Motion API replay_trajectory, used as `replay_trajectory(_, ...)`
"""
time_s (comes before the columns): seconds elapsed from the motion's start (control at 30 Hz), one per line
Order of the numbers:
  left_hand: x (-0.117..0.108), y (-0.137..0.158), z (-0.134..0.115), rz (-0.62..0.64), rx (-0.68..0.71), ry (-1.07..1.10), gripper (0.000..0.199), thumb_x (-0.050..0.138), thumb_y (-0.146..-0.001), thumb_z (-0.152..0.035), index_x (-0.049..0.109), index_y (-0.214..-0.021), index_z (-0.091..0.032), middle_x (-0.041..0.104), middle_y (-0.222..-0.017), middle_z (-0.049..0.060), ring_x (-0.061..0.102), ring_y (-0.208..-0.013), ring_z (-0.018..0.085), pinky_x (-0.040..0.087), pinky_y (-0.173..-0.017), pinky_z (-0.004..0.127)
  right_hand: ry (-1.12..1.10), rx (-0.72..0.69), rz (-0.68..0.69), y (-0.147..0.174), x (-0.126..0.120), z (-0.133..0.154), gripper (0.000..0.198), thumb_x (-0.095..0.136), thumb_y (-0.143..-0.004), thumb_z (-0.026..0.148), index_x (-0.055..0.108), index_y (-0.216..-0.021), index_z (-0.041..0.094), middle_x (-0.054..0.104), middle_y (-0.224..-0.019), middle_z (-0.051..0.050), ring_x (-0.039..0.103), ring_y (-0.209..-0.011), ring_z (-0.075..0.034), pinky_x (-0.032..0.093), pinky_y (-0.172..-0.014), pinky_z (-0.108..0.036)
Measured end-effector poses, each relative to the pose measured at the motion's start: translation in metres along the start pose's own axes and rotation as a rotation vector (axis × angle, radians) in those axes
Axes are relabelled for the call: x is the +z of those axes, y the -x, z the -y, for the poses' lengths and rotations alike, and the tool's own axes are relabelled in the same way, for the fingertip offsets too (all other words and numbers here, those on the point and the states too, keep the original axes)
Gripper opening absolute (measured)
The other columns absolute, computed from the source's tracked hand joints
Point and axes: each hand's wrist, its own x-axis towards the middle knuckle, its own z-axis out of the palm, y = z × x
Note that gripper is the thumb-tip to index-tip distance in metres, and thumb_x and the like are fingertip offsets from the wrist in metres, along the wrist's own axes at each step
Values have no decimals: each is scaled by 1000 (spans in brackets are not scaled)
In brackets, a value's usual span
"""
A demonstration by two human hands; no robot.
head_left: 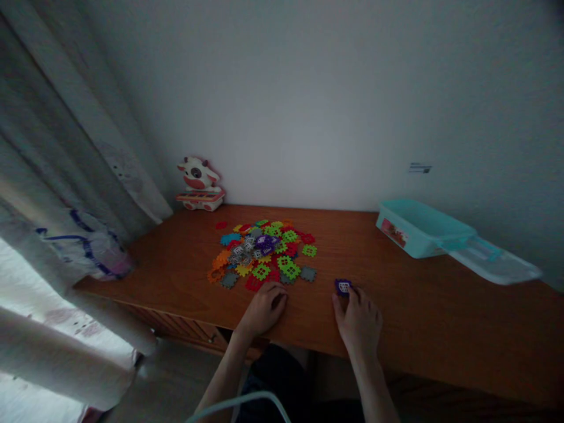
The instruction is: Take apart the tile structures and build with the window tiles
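On the brown tabletop, my right hand [360, 320] has its thumb and forefinger at the near edges of a small purple interlocking building tile [343, 286] with a white window-like grid. The tile lies apart from the others. My left hand [263, 308] rests near the table's front edge, fingers loosely curled toward the thumb, with nothing visible in it. Just beyond it spreads a pile of notched plastic building tiles [288, 269] in green, red, orange, yellow, blue and grey. Several purple and white window tiles [265, 243] sit on top of that pile.
A turquoise plastic box [399, 238] stands at the right, its clear lid [496, 261] hanging open to the right. At the back left is a cow-shaped toy keyboard [200, 188]. A clear bag with blue straps [94, 249] leans by the curtain at the left end.
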Motion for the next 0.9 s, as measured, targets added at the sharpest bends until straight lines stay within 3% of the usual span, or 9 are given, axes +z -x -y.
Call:
replay_trajectory(0.17,-3,0,-3,29,-24,40,19,51,-95,-23,70,-99,-23,68,-109,9,62,-103,22,50,-94,36,22,80,92,-41,2,-26,35,53,-85,48,68,-99,20,71,-106,-19,64,-98,-39,50,-80,-56)
replay_trajectory(0.27,-5,-1,-3,43,-34,56,20,50,-95,-22,69,-99,-23,67,-110,8,61,-104,22,48,-96,36,-154,370,68,-55,8,-38,47,62,-75,55,66,-104,18,73,-99,-18,68,-90,-36,52,-81,-52)
replay_trajectory(0.37,-6,-1,-1,60,-21,74,18,51,-94,-21,69,-98,-24,68,-108,7,61,-104,21,47,-97,35,-436,689,-69,-71,20,-30,57,66,-69,62,65,-102,15,73,-94,-18,69,-87,-35,54,-79,-50)
replay_trajectory(0.43,-6,-1,1,67,-10,91,17,53,-93,-20,69,-98,-24,68,-107,6,61,-103,21,47,-96,36,-668,739,-202,-85,30,-9,62,63,-72,64,62,-105,12,72,-101,-22,69,-92,-35,55,-76,-46)
replay_trajectory(0.5,-5,0,3,73,-6,103,17,54,-92,-19,69,-97,-24,69,-107,6,61,-102,21,47,-96,36,-764,669,-185,-102,40,22,62,52,-79,69,61,-106,14,72,-105,-20,70,-95,-32,57,-73,-42)
replay_trajectory(0.57,-3,1,6,84,-2,104,16,55,-91,-18,69,-97,-25,68,-108,5,61,-103,21,48,-95,36,-824,573,-141,-118,46,54,59,61,-77,68,62,-106,17,73,-105,-16,71,-94,-29,58,-75,-38)
replay_trajectory(0.67,0,1,9,104,27,76,18,56,-90,-19,68,-103,-26,66,-117,6,59,-111,22,47,-99,37,-862,225,52,-133,51,84,51,61,-82,64,62,-107,19,72,-109,-14,70,-97,-27,57,-84,-41)
replay_trajectory(0.77,-1,-8,11,192,140,6,25,56,-91,-23,63,-115,-25,61,-129,8,54,-120,25,43,-105,42,-715,-49,156,-133,57,77,44,54,-89,61,63,-102,20,71,-109,-13,67,-103,-28,52,-94,-46)
replay_trajectory(0.9,-11,-34,22,360,352,-79,35,58,-92,-34,58,-124,-23,58,-134,11,51,-124,28,42,-106,45,-427,-182,119,-118,75,37,44,47,-94,56,60,-110,17,67,-112,-16,63,-108,-29,48,-98,-50)
